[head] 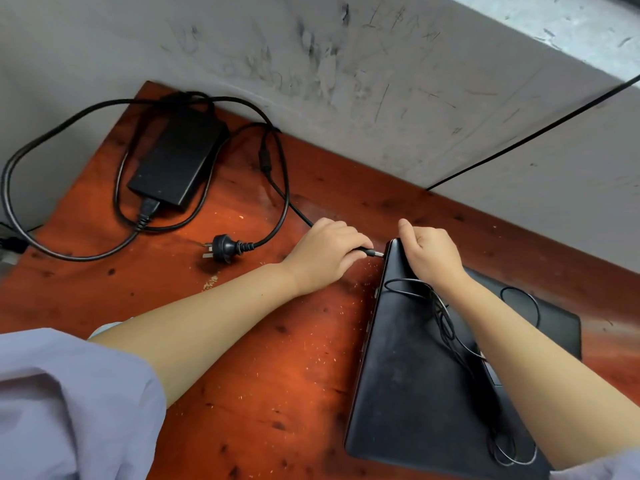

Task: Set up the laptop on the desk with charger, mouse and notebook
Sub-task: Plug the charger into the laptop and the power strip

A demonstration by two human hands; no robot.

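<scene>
A closed black laptop (412, 368) lies on the reddish wooden desk (263, 341), tilted, at the right. My left hand (325, 252) grips the charger's barrel plug (370, 252), whose metal tip sits right at the laptop's far left corner. My right hand (429, 252) holds that far corner of the laptop. The charger brick (176, 157) rests at the desk's far left with its cables looped around it. The wall plug (225, 249) lies loose on the desk. A thin black cord (450, 327) is strewn over the laptop lid.
A scuffed grey wall (381, 81) runs along the desk's far edge. A black flat pad (554, 313) lies under the laptop's right side. The charger's thick cable (10, 188) hangs past the desk's left edge.
</scene>
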